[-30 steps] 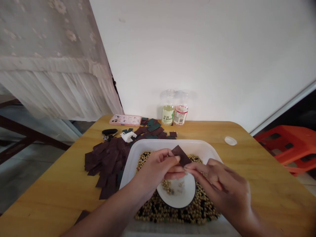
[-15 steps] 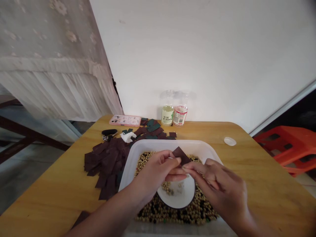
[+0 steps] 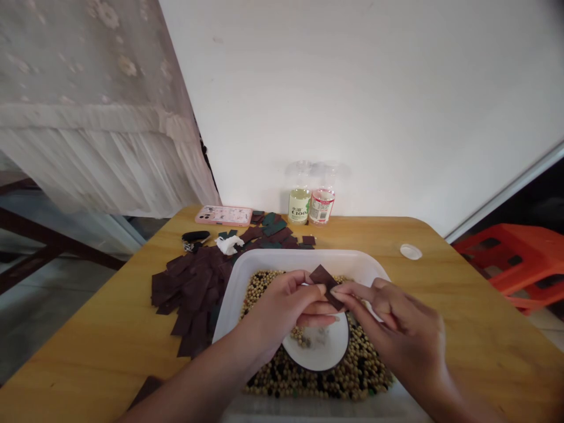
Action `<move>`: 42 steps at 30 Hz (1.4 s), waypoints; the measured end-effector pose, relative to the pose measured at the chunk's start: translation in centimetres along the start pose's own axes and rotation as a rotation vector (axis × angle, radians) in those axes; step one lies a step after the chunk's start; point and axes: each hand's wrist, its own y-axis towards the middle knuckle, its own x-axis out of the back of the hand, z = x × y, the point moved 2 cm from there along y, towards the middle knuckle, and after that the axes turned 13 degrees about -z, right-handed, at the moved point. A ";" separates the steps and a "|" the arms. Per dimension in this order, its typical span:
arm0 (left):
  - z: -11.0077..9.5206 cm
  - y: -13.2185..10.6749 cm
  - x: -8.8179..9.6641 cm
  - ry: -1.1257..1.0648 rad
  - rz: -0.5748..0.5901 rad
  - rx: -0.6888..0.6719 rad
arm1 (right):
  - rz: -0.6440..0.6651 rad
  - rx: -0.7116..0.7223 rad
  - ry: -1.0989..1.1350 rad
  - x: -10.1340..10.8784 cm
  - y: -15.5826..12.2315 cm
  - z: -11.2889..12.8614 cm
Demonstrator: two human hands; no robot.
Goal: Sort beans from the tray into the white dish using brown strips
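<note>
A dark brown square of felt-like material [image 3: 326,286] is pinched between my left hand [image 3: 282,308] and my right hand [image 3: 396,326], above a white plastic tub [image 3: 299,261]. The tub holds a layer of tan and black beans [image 3: 317,379]. A white bowl [image 3: 324,352] sits among the beans under my hands, with a few beans in it. My left hand partly hides the bowl, and my fingers cover part of the square.
A wooden table [image 3: 462,294] bears a pile of dark brown squares [image 3: 189,288], green squares [image 3: 274,228], a pink-cased phone [image 3: 224,215], a crumpled tissue [image 3: 229,244], black keys [image 3: 195,236], several bottles [image 3: 299,205] and a white cap [image 3: 410,251]. An orange stool [image 3: 515,258] stands at right.
The brown square has turned and tilted, its lower corner now reaching toward my right fingers. My right hand has shifted slightly, and both hands still hold the square.
</note>
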 end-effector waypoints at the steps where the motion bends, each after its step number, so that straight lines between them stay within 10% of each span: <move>1: 0.0 0.0 0.0 -0.003 0.000 0.003 | 0.025 0.012 0.006 -0.1 0.0 0.0; 42: -0.3 0.1 0.3 0.135 0.040 -0.021 | -0.005 -0.039 0.028 0.0 0.2 -0.6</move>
